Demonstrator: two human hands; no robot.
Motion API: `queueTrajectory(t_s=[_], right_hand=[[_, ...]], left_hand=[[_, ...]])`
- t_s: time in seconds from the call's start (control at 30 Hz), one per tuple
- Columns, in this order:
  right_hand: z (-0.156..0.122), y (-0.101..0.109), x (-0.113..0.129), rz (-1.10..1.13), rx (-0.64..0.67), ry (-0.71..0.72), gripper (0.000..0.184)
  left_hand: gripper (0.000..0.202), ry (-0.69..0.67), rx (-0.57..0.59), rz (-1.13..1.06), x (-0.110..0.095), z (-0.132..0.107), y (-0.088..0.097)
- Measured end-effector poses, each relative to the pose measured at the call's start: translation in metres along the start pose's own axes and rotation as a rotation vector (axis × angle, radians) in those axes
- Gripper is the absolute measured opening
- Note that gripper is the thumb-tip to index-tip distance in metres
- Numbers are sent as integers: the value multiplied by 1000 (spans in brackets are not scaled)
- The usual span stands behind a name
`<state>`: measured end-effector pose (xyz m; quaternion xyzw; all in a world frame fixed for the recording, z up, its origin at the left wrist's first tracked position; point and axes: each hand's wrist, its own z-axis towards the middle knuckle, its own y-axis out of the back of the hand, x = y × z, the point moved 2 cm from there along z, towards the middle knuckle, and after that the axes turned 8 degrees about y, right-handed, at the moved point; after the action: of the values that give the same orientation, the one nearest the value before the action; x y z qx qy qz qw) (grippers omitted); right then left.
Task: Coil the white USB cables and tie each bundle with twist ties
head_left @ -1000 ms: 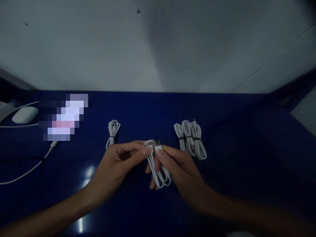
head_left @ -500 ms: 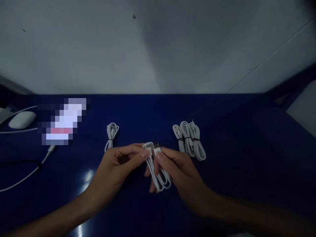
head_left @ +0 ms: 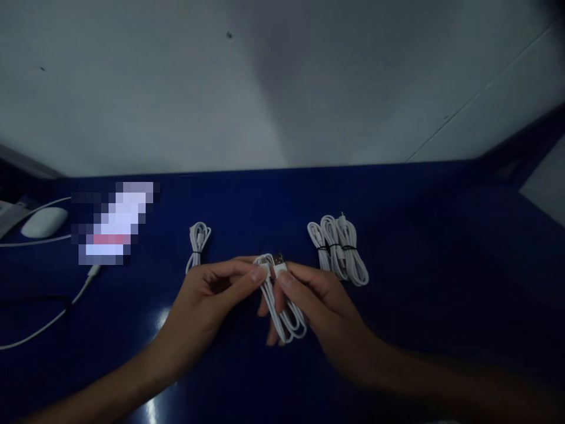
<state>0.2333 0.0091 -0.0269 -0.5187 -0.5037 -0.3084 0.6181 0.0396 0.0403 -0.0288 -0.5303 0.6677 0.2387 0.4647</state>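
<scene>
A coiled white USB cable is held between my two hands over the blue table. My left hand pinches the upper end of the coil between thumb and fingers. With thumb and forefinger, my right hand grips the cable's USB plug, whose metal end points away from me. The coil's loops hang down toward me, and some fingers show behind them. Beyond my left hand lies a tied white cable bundle, its near end hidden by that hand. Several white cable bundles with black ties lie side by side beyond my right hand.
At the left lies a pixelated bright phone-like shape with a white cord running from it. Beside it is a rounded white case. A pale wall rises behind the blue table.
The camera view has tilted slightly, so the table edge and the items at the left sit a little differently. Both hands keep the same hold on the cable.
</scene>
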Motion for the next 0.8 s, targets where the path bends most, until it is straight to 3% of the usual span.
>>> queueTrajectory(t_s=[0.6, 0.7, 0.8], right_hand=[[4, -1, -2, 52, -43, -61, 51], [8, 0, -4, 79, 15, -80, 55], [11, 2, -7, 101, 64, -150, 58]], left_hand=[[20, 43, 16, -37, -1, 4, 3], [32, 78, -32, 11, -5, 5, 4], [30, 129, -63, 20, -6, 5, 5]])
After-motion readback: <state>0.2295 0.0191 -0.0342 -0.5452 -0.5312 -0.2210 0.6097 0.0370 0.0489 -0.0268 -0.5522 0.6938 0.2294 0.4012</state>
